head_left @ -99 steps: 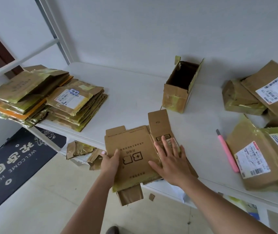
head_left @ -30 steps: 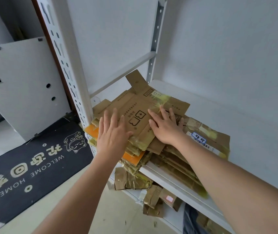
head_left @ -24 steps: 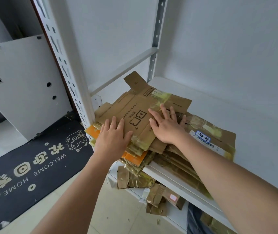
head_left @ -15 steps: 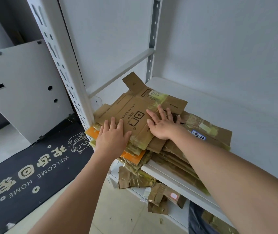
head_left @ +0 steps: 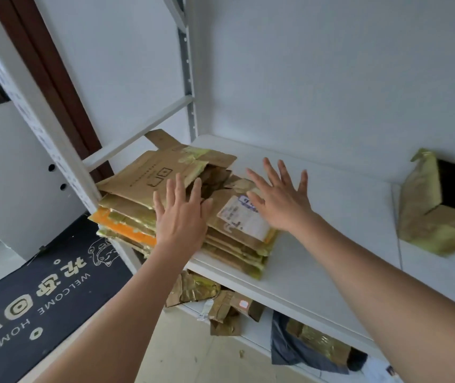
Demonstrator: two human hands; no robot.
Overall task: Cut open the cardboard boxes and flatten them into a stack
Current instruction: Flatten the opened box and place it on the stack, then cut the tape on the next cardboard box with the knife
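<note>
Both hands hang spread over the stack of flattened boxes (head_left: 182, 205) at the left end of the white shelf (head_left: 331, 233), and neither holds anything. The left hand (head_left: 182, 217) has its fingers straight and fanned over the near left part of the stack; whether the palm touches the cardboard cannot be told. The right hand (head_left: 279, 200) is likewise open, fingers splayed, above the labelled box (head_left: 237, 217) on the stack's right side, its fingertips reaching past the far edge.

The next uncut piece seems to be the open cardboard box (head_left: 439, 205), standing on the same shelf at about 3 o'clock from the right hand and well apart from it. Its dark mouth faces up and toward the viewer, and its long axis looks to run roughly from 7 to 1 o'clock. The right hand is clearly the nearer; the left would have to cross the whole stack to reach it.
</note>
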